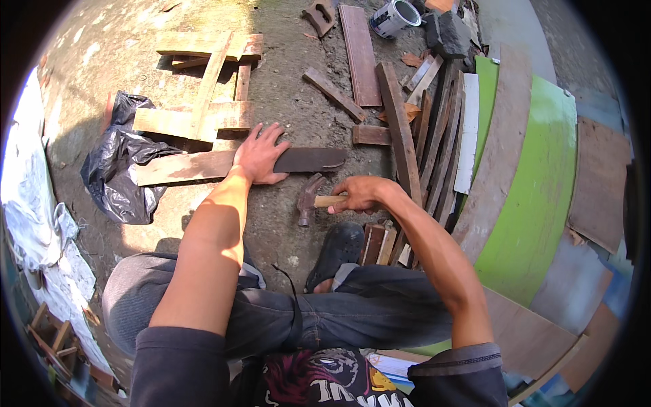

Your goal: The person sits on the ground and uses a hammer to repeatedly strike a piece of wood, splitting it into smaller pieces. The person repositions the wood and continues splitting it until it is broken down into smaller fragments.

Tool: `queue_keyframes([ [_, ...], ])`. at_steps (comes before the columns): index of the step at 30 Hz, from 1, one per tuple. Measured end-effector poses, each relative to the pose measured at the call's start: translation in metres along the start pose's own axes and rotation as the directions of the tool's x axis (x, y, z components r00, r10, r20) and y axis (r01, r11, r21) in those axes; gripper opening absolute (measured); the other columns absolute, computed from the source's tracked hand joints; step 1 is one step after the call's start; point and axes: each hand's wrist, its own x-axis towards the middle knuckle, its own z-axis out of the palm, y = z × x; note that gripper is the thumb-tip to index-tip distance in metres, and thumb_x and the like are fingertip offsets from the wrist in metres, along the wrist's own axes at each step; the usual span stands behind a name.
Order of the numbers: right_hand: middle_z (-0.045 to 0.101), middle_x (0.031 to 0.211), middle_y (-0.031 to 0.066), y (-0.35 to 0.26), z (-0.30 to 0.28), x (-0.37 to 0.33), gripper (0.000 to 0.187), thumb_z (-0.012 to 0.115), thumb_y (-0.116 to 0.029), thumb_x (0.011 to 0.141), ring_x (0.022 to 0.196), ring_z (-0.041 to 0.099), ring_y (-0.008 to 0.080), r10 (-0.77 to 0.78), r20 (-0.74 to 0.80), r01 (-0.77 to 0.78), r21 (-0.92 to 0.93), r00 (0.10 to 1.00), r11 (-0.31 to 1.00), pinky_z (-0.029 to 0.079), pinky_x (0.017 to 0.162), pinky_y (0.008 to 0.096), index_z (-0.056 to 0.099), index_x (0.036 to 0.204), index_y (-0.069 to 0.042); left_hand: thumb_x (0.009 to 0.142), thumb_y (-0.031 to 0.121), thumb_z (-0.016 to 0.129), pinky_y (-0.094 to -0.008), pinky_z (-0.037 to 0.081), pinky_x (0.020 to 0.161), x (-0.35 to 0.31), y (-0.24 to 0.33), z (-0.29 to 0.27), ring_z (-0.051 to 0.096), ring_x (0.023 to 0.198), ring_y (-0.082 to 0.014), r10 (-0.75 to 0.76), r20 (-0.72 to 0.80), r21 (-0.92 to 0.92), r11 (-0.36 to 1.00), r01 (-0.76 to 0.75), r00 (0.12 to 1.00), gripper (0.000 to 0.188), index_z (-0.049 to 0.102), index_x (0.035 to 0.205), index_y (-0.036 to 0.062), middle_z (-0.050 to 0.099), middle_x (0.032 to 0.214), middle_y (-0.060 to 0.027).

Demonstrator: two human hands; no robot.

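Observation:
My left hand (260,157) lies spread across a dark wooden board (183,167), pressing on its top with the fingers apart. The board runs left to right on the ground, its darker right end reaching past my hand. In my right hand (363,195) is a claw hammer (306,201), gripped round its light wooden handle. The hammer's rusty head points left and sits just below the board's right end, apart from it. Beyond my left hand stands a small frame of nailed wooden slats (211,88), its pieces crossing one another.
A black plastic bag (125,159) lies at the left. Loose wood strips (441,136) are piled at the right, next to green panels (532,183). At the back are a handsaw (320,17), a reddish plank (360,54), a paint can (395,19) and a dark block (447,34).

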Motion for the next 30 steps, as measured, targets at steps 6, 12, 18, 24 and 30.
queue_keyframes([
  [6,0.055,0.073,0.0007,-0.005,-0.054,0.015,0.053,0.071,-0.054,0.089,0.061,0.052,0.0133,0.08,0.171,-0.068,-0.074,0.982,0.995,0.046,0.055,0.0321,0.068,0.126,-0.016,0.074,0.056,0.076,-0.0515,0.02,0.123,0.004,0.002,-0.005,0.027,0.149,-0.0307,-0.003,0.063,0.01,1.0,0.003,0.998,0.076,0.056,0.135,0.0152,0.043,0.15,-0.016],
  [12,0.055,0.071,0.0015,-0.014,-0.071,0.008,0.053,0.071,-0.052,0.09,0.06,0.053,0.0145,0.076,0.183,-0.059,-0.094,0.98,0.994,0.046,0.055,0.033,0.067,0.13,-0.016,0.072,0.054,0.078,-0.0518,0.021,0.123,0.001,-0.001,-0.002,0.029,0.148,-0.031,-0.006,0.033,-0.015,1.0,0.006,0.999,0.076,0.057,0.132,0.0135,0.043,0.149,-0.0158],
  [18,0.061,0.076,0.0048,-0.03,-0.084,0.007,0.054,0.069,-0.054,0.089,0.066,0.06,0.0181,0.105,0.174,-0.035,-0.365,0.979,0.93,0.051,0.061,0.0348,0.069,0.127,-0.015,0.071,0.053,0.078,-0.0516,0.02,0.123,0.0,-0.002,-0.002,0.029,0.148,-0.0305,-0.01,0.031,-0.017,1.0,0.011,0.999,0.075,0.058,0.132,0.0135,0.043,0.15,-0.015],
  [24,0.071,0.091,0.0098,-0.045,-0.086,0.016,0.059,0.068,-0.059,0.088,0.078,0.069,0.0247,0.119,0.181,0.027,-0.645,0.976,0.764,0.056,0.071,0.0401,0.071,0.122,-0.011,0.072,0.054,0.077,-0.0516,0.02,0.123,0.002,-0.001,-0.001,0.029,0.148,-0.0301,-0.008,0.042,-0.004,1.0,0.008,0.999,0.076,0.057,0.133,0.0142,0.043,0.15,-0.0147],
  [30,0.071,0.086,0.009,-0.042,-0.083,0.012,0.059,0.068,-0.061,0.087,0.076,0.07,0.0247,0.023,0.157,0.084,-0.642,0.987,0.762,0.056,0.069,0.0397,0.074,0.116,-0.01,0.076,0.06,0.074,-0.0512,0.019,0.124,0.004,0.001,-0.004,0.026,0.15,-0.0287,-0.023,0.092,0.048,0.999,0.018,0.995,0.077,0.054,0.137,0.0162,0.041,0.152,-0.0134],
])
